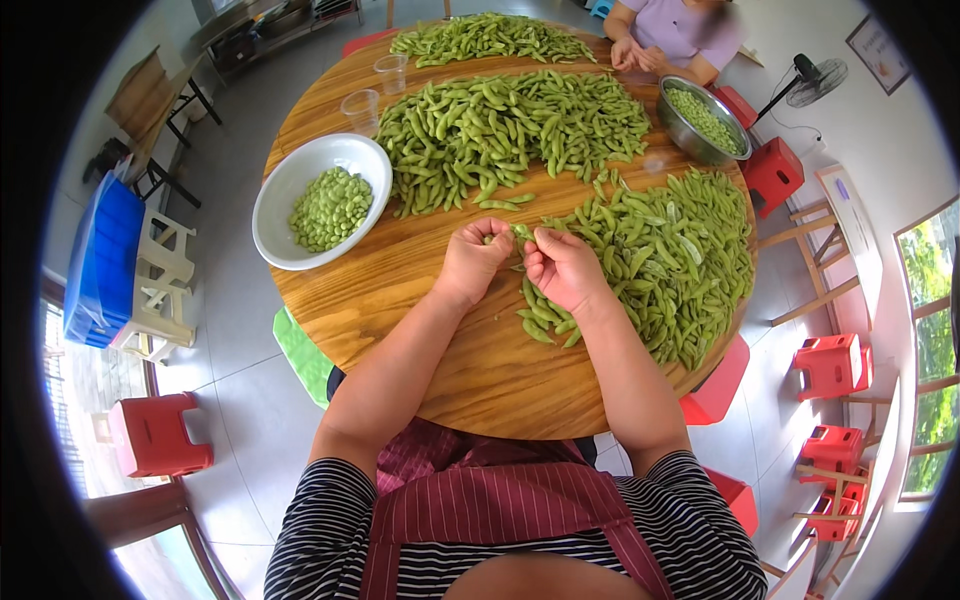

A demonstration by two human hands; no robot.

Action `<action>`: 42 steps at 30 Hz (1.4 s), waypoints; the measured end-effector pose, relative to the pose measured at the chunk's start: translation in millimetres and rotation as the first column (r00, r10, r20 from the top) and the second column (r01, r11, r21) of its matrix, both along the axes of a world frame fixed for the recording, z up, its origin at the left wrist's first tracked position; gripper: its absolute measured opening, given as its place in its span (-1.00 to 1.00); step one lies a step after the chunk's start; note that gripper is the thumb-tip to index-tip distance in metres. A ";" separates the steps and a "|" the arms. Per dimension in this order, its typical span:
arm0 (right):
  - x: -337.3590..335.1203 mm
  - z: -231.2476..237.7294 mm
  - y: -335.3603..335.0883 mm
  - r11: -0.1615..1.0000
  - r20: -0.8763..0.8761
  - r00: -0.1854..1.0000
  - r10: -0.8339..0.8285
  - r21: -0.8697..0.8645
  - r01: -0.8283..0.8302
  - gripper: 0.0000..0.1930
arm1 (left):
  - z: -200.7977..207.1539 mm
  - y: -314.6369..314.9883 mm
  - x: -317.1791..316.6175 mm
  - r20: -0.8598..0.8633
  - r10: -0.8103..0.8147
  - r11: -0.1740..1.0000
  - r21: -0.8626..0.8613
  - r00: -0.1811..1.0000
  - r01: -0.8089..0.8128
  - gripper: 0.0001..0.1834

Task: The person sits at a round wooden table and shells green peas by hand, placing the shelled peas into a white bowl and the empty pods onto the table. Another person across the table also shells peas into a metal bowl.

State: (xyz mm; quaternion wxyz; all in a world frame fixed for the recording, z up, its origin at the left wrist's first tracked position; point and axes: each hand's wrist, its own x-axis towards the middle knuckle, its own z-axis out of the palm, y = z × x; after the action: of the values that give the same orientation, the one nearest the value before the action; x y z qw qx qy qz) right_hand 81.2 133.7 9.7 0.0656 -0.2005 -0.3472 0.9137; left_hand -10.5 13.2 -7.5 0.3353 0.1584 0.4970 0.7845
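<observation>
Pod in hand: one green bean pod (521, 231), held between the fingertips of both hands over the table, at the near left edge of a heap.
Left hand: the left hand (475, 262) pinches the pod's left side, fingers curled.
Right hand: the right hand (566, 268) pinches its right side between thumb and curled fingers.
Right heap: unshelled pods, the right heap (680, 270), spread beside and beyond the right forearm.
Middle heap: a larger middle heap (510, 125) lies beyond both hands.
White bowl: the white bowl (274, 212) stands left of the middle heap, partly filled with shelled beans (330, 208).
Cups: two clear cups (361, 108) stand beyond the white bowl.
Table: round wooden table (390, 300), grain visible.
Far side: a far heap (490, 38); a metal bowl (690, 143) of shelled beans near a seated co-worker (683, 28), hands together.
Floor: red stools (160, 437) on both sides.
</observation>
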 end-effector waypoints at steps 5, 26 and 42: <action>-0.8 -0.8 -1.8 1.000 0.007 1.000 -0.003 0.000 0.003 -0.86 | 1.9 0.1 0.5 0.034 0.016 0.999 -0.035 0.999 -0.015 -0.97; -5.4 -4.0 -10.7 0.969 0.063 0.985 -0.163 0.196 0.148 -0.85 | -7.8 6.7 6.5 -0.368 0.098 0.992 -0.036 0.925 -0.120 -0.96; -6.9 0.9 -32.2 0.107 -0.238 0.937 -0.255 0.956 0.272 -0.95 | 12.6 -1.3 10.0 0.464 -0.253 0.959 0.236 0.849 0.157 -0.89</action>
State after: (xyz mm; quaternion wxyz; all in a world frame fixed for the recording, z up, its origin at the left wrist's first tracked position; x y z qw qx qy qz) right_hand 74.3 101.4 10.6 0.3423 -0.1623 -0.8111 0.4456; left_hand -0.5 11.9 5.1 0.5154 0.0381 0.2994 0.8020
